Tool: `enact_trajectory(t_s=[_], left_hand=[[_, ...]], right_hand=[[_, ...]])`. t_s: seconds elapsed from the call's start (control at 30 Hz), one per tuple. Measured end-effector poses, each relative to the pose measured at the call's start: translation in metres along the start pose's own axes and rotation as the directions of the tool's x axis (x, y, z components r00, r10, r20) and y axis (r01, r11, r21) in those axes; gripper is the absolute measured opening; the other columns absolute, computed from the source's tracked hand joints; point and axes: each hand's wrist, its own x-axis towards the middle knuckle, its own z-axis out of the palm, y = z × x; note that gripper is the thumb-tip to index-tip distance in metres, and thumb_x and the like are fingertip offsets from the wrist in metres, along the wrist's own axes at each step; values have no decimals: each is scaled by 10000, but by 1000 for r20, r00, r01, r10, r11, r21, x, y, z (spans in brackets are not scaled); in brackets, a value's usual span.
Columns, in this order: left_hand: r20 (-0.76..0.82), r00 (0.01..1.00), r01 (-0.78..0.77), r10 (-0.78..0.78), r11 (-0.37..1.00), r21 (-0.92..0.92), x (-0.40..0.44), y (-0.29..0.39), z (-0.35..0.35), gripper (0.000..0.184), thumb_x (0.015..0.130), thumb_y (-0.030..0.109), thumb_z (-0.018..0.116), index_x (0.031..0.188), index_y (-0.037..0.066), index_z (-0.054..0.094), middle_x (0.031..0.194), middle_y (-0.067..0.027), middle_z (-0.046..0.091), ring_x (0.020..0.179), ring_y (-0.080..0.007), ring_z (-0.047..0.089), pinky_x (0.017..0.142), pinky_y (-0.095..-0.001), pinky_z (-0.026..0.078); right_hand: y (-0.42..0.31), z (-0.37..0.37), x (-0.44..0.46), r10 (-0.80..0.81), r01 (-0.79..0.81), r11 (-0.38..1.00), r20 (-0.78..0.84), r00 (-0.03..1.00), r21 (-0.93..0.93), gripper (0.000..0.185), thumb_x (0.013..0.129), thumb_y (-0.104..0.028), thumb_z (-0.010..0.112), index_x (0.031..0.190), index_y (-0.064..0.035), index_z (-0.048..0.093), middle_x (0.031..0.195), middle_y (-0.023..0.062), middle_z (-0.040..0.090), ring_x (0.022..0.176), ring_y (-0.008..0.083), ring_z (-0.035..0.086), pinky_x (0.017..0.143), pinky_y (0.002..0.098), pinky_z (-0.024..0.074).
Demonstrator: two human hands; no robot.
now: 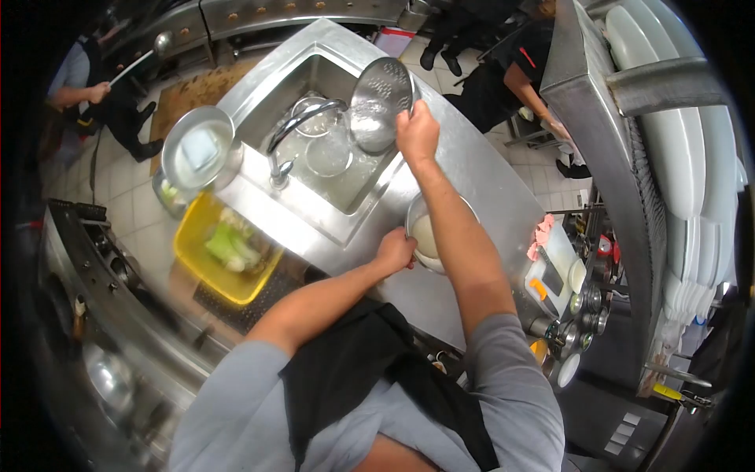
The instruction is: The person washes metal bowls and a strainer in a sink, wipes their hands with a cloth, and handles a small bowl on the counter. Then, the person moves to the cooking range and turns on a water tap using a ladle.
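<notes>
My right hand (418, 132) is closed on the edge of a round metal colander (381, 106) with holes, tilted over the right side of the sink (259, 110). On the steel counter (425, 303), my left hand (395, 252) grips the near side of a round metal pot (421, 204) with pale, whitish contents. My right forearm hides part of that pot. A curved faucet (307, 122) reaches over the sink, where round strainer-like items (329, 155) lie in the basin.
A metal bowl (177, 138) holding a pale block stands left of the sink. Below it is a yellow bin (187, 252) with green scraps. A knife (550, 271) lies on a white cutting board (561, 250) at right. Stacked plates (676, 157) fill a shelf. Other people stand beyond.
</notes>
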Motion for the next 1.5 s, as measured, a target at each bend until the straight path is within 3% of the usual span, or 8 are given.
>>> enact_trajectory(t_s=[0.17,0.23,0.3,0.37,0.4,0.6,0.83,1.5], left_hand=[[-11,988,146,-157,944,-296,-2,11,-37,160,887,119,482,911,-33,526,686,-132,596,487,-231,590,506,-381,567],[54,964,240,-259,772,-588,3,6,-57,185,883,113,497,1012,-7,443,690,-86,528,480,-198,545,580,-422,591],[87,960,256,-268,702,-665,1,10,-76,110,867,100,502,947,31,469,659,-49,497,491,-186,536,640,-442,583],[202,939,319,-280,480,-817,3,14,-89,44,860,98,513,885,65,498,645,-23,484,499,-164,525,655,-414,564],[175,936,306,-306,457,-835,2,14,-89,22,854,98,534,838,89,523,638,16,466,501,-118,487,639,-352,542],[250,937,326,-243,357,-875,0,16,-89,14,857,107,535,846,99,541,645,57,433,513,-66,424,638,-309,525],[318,932,361,-172,391,-847,5,20,-89,22,860,119,546,847,101,545,658,46,449,516,-75,433,650,-327,528],[-21,981,107,-193,626,-772,66,50,-155,55,856,82,477,860,29,489,707,-74,500,537,-176,515,676,-470,575]], right_hand=[[-9,-31,41,-61,65,984,28,998,-167,191,831,-189,590,799,-19,509,723,241,615,712,445,611,646,520,467],[-14,-43,53,-102,109,975,44,994,-192,168,843,-184,581,825,-28,518,748,251,622,735,447,614,658,530,467],[-21,-52,63,-173,174,965,19,985,-196,154,846,-181,583,831,-40,522,755,234,620,726,444,605,643,533,458],[-25,-56,71,-197,199,962,27,980,-188,153,843,-178,593,823,-45,519,761,215,615,714,436,597,635,526,455],[-28,-57,75,-194,193,960,16,981,-202,155,837,-171,599,820,-41,518,755,209,613,708,433,595,633,523,454],[-38,-54,84,-232,219,947,-30,972,-234,164,814,-155,610,778,-28,512,707,196,599,699,429,594,628,517,451],[-39,-52,88,-229,211,951,-55,972,-226,194,814,-179,600,770,-21,497,715,216,613,700,437,607,638,511,464],[-19,-57,96,-241,215,967,-222,945,-134,211,824,-182,590,767,-12,478,678,214,589,672,414,619,619,460,474]])
